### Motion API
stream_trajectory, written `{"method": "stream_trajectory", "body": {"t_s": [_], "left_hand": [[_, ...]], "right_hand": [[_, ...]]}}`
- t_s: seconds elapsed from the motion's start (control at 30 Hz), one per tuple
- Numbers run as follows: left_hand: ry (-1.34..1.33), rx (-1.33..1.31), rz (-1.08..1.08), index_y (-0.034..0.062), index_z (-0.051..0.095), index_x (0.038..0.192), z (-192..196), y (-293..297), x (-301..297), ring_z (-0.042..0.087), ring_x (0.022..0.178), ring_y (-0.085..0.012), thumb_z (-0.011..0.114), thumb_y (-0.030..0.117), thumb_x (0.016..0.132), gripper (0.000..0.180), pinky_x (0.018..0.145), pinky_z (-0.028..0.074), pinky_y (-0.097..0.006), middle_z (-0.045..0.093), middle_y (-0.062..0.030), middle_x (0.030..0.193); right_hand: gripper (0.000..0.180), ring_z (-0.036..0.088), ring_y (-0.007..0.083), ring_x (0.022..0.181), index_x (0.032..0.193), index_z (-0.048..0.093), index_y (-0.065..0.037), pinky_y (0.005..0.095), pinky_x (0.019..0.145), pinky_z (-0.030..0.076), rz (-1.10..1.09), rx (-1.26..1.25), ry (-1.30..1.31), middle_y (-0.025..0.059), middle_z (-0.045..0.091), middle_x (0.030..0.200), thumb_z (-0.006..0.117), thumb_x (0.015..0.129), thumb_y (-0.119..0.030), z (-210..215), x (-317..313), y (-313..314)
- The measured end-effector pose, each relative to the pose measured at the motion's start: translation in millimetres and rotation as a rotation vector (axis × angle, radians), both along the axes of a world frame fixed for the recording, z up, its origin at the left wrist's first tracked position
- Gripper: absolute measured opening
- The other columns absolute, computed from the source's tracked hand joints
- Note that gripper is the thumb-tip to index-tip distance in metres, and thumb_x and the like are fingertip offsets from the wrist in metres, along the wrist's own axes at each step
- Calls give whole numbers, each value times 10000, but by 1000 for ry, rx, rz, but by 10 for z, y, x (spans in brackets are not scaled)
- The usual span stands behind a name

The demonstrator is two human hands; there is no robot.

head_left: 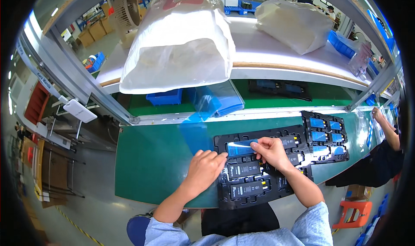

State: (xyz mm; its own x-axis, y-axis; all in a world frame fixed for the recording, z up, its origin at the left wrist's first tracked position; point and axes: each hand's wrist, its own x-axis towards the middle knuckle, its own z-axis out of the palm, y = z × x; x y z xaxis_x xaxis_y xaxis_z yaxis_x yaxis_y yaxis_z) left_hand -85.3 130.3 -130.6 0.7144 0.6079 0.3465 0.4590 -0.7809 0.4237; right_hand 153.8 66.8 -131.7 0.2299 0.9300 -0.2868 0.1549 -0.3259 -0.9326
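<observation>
Workshop interior; work surface is a green tabletop, with a white shelf raised along its far side.

Item in hand: a clear blue film, glossy, lying over the far-left pocket of a black tray at the near side of the tabletop. Right hand: thumb and forefinger closed in a pinch on the film's right end. Left hand: fingers curled, fingertips at the film's left end — cannot tell whether they pinch it or only touch it.

Same tray, nearer than the film: two black rectangular battery cells in the left column, uncovered, with pale print and a small yellow mark at the right end. More such cells in the right column, partly hidden by the right hand and forearm.

Just beyond, to the right: second black tray, its pieces faced in blue, in two columns of three. To the left of the film, a loose blue strip runs across the tabletop's far edge.

Farther back, under the shelf: stack of blue sheets, blue bin to its left, further black trays to the right. On the shelf — large white bag left, smaller bag right. Far right: a co-worker's hand, raised. Near right, on the floor: orange stool.
</observation>
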Motion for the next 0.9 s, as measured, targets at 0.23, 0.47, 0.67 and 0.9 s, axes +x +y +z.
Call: {"method": "stream_trajectory", "body": {"t_s": [0.23, 0.47, 0.67, 0.9], "left_hand": [[-26, -11, 47, 68, 691, 970, -42, -14, 20, 592, 715, -230, 666, 169, 837, 169, 698, 437, -354, 618, -67, 739], [-42, -17, 56, 59, 688, 955, -37, 2, 24, 582, 696, -234, 654, 138, 835, 148, 683, 432, -359, 613, -69, 726], [-59, -36, 67, 52, 686, 944, -37, 5, 15, 581, 691, -234, 651, 122, 831, 137, 672, 430, -359, 613, -67, 718], [-72, -28, 67, 48, 680, 946, -58, 17, 35, 581, 684, -236, 654, 103, 826, 135, 669, 431, -359, 609, -67, 707]], "right_hand": [[227, 567, 39, 553, 882, 674, -2, 207, 431, 424, 6, -18, -66, -2, 634, 649, 671, 895, -229, -6, -7, -13], [236, 577, 37, 550, 852, 678, 8, 203, 453, 405, 10, -1, -125, 2, 635, 629, 674, 893, -224, 7, -26, -7], [242, 580, 37, 547, 841, 683, 10, 205, 454, 408, 17, -2, -140, 5, 637, 621, 672, 894, -226, 25, -48, 16], [239, 580, 37, 544, 850, 688, 4, 209, 442, 415, 19, 5, -160, 10, 639, 616, 669, 894, -230, -3, -41, 12]]}}
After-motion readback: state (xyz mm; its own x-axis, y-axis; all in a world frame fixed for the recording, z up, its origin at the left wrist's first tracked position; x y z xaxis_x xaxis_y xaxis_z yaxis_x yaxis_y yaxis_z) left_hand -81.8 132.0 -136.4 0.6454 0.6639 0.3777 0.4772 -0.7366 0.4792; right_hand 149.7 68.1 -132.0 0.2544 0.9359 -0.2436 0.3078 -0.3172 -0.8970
